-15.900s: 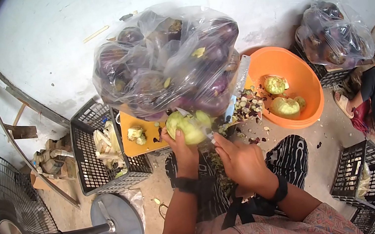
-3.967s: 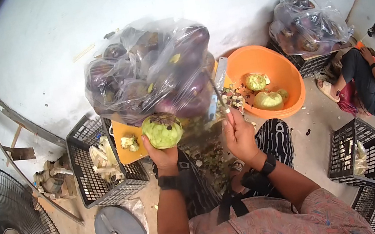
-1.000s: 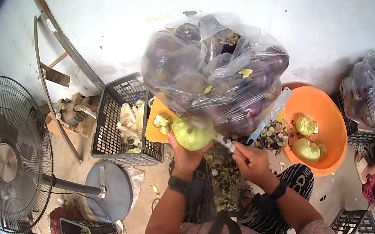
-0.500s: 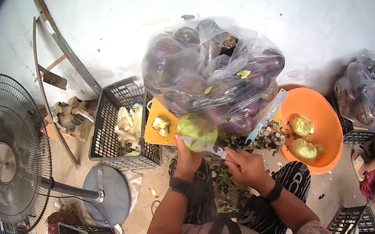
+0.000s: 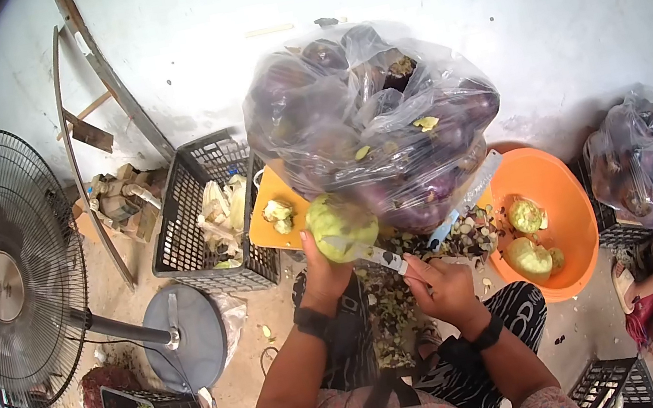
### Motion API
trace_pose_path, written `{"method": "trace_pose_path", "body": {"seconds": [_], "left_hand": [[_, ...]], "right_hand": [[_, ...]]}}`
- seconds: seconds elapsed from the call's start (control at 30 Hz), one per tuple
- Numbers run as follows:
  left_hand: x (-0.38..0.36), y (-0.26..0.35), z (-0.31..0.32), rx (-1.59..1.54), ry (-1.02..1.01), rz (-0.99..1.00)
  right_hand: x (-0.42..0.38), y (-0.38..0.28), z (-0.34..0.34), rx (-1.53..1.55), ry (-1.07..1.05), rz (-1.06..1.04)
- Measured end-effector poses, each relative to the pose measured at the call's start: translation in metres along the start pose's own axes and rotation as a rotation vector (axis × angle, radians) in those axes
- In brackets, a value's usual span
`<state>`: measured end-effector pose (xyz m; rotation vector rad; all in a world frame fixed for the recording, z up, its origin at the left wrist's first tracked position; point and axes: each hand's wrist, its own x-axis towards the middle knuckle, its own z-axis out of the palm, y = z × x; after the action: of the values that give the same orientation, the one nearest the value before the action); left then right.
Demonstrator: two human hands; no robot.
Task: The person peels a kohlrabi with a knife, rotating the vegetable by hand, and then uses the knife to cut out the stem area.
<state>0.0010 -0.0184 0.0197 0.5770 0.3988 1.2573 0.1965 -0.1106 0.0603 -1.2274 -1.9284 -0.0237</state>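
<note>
Pale green flesh showed all round the peeled eggplant, which our left hand cupped from beneath, just near of the big clear bag of purple ones. Our right hand was wrapped tight about the knife, its blade laid against the fruit's near side. We judged the peeling nearly done, with trimming in hand; the next stroke would call for turning the fruit against the blade while keeping the thumb clear. We counted two peeled fruits in the orange basin at right, two pale scraps on the orange board, two bags of eggplants, the second far right, and one fan at left.
</note>
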Motion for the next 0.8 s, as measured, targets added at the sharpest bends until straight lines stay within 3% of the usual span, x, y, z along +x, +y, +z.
{"method": "trace_pose_path", "body": {"seconds": [0.6, 0.8], "left_hand": [[-0.001, 0.002, 0.003, 0.026, -0.003, -0.005], [-0.001, 0.003, -0.001, 0.099, -0.027, -0.025]], "right_hand": [[-0.002, 0.007, -0.004, 0.071, 0.012, 0.116], [-0.001, 0.008, 0.008, 0.048, 0.079, 0.045]]}}
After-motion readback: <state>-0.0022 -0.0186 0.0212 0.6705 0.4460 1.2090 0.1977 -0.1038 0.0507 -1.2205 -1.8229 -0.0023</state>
